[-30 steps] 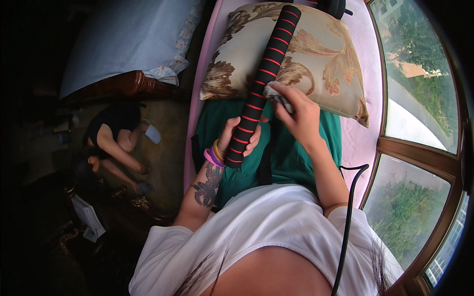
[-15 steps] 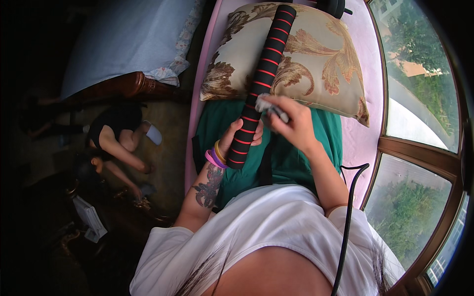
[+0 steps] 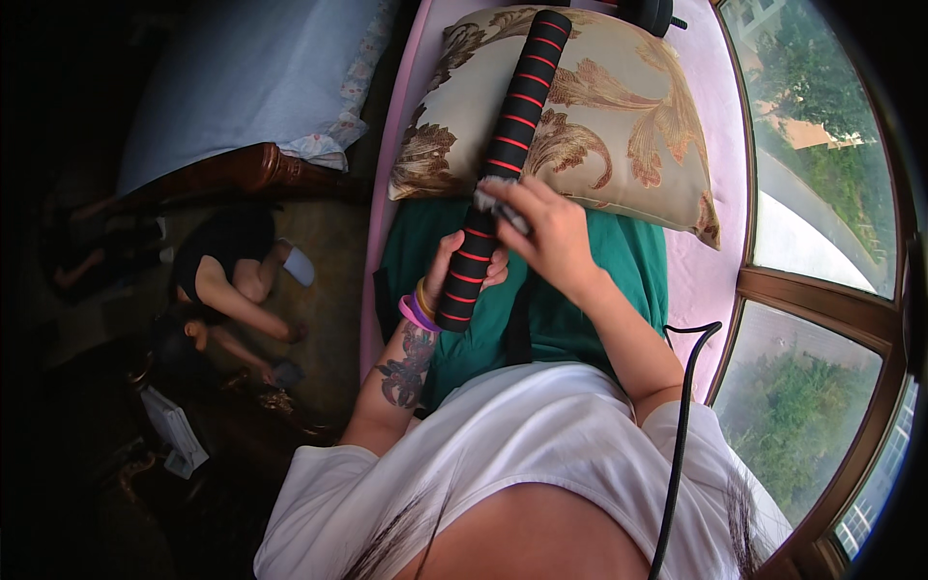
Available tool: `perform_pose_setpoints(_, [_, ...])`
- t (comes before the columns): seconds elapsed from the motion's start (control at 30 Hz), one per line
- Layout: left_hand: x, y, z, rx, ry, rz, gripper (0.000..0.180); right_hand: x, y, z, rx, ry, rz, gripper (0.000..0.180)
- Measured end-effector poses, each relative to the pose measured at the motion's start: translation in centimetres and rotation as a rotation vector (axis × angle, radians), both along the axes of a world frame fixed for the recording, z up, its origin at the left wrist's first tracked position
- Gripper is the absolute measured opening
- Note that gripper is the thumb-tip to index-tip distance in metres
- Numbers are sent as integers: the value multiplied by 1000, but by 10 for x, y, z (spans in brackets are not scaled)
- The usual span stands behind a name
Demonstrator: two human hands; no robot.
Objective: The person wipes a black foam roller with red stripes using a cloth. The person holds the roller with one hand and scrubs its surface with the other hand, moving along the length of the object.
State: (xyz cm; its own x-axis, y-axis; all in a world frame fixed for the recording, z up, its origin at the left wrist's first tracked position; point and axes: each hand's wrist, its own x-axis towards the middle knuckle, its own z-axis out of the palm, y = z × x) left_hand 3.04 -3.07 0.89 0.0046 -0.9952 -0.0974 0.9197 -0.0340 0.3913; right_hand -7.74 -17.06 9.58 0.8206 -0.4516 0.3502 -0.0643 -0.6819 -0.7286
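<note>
My left hand (image 3: 445,269) is closed round the lower part of the bar (image 3: 527,101), black with red rings, thumb on its near side and fingertips showing past the other; my right hand (image 3: 556,232) pinches a crumpled grey-white rag (image 3: 493,190) and holds it against the bar, just above my left grip; part of the rag sticks out below my fingers. The bar slants up and slightly right from my left wrist, over my green lap (image 3: 619,251), to its top end above the cushion (image 3: 619,145); whether it touches the cushion I cannot tell. Bands (image 3: 416,309), purple, pink and yellow, circle my left wrist; a tattoo (image 3: 404,372) marks that forearm. The cushion, pale with brown leaves, lies on a pink sheet (image 3: 706,275); a black weight (image 3: 652,14) sits beyond it; a cable (image 3: 682,425) hangs by my right side, near the window (image 3: 802,387); to my left, past the sheet, another person (image 3: 232,246) crouches on the floor (image 3: 333,280), beside a bed (image 3: 251,77).
</note>
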Motion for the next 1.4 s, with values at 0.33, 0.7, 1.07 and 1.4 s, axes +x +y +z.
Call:
perform_pose_setpoints(0.33, [-2, -2, 14, 72, -90, 31, 62, -22, 52, -10, -205, 47, 406, 31])
perform_pose_setpoints(0.7, [-3, -11, 16, 77, 9, 63, 66, -26, 51, -1, -25, -36, 512, 37])
perform_pose_setpoints(1.07, [-1, -3, 4, 165, 4, 113, 54, -6, 15, -9, -115, -33, 94, 43])
perform_pose_setpoints(1.4, [-1, -1, 15, 125, -128, -5, 55, -26, 30, -7, 12, -74, 297, 38])
